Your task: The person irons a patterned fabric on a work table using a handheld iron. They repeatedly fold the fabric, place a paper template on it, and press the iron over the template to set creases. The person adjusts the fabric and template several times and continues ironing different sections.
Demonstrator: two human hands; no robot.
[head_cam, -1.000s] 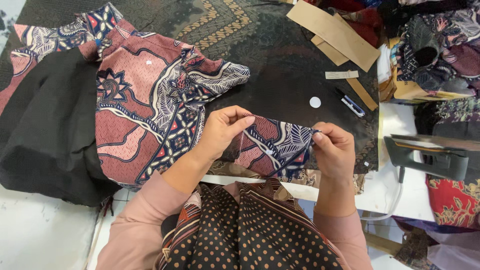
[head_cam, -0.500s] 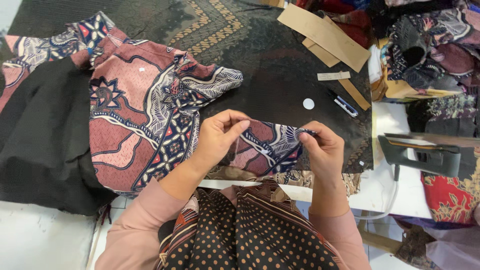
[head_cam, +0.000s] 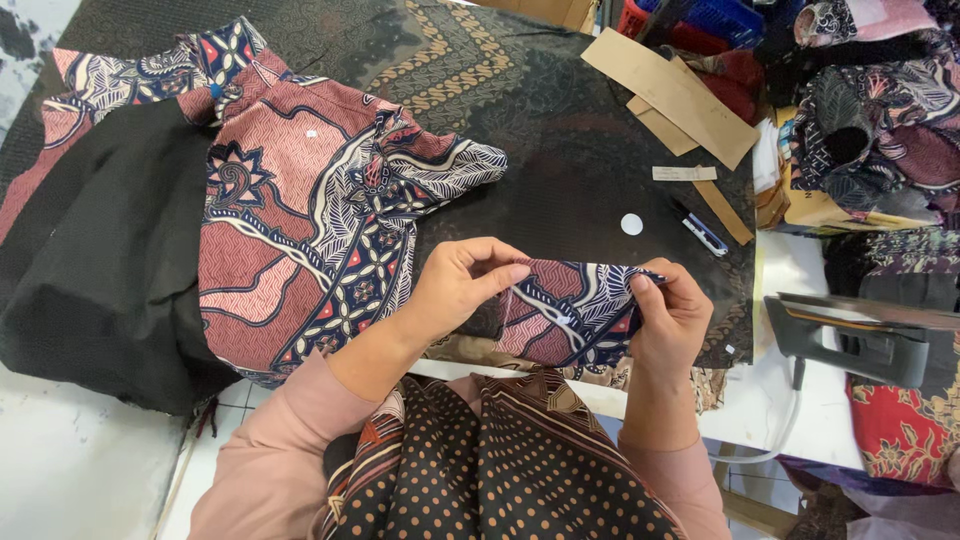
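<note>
Basically the risk sat with the big piece: the batik garment, maroon and navy, lay spread on the worktable under a dark patterned cloth cover, its near end running into the person's hands. Most of its weight lay to the left; any tug there could have dragged the fold out of the pinch and skewed it.

Black lining fabric hung off the table's left edge, so it could have slid to the floor and pulled the garment along.

Folded fabric section was held just above the near table edge, between both hands. Left hand pinched its left end, thumb and forefinger pressed together. Right hand pinched the right corner the same way, other fingers curled under. A loose grip on either side would have let the crease drift.

Room was crowded: fabric piles stacked right, an iron parked on the right ledge near the elbow, an easy snag. Cardboard pattern strips, a marker pen and a small white disc lay loose beyond the hands.
</note>
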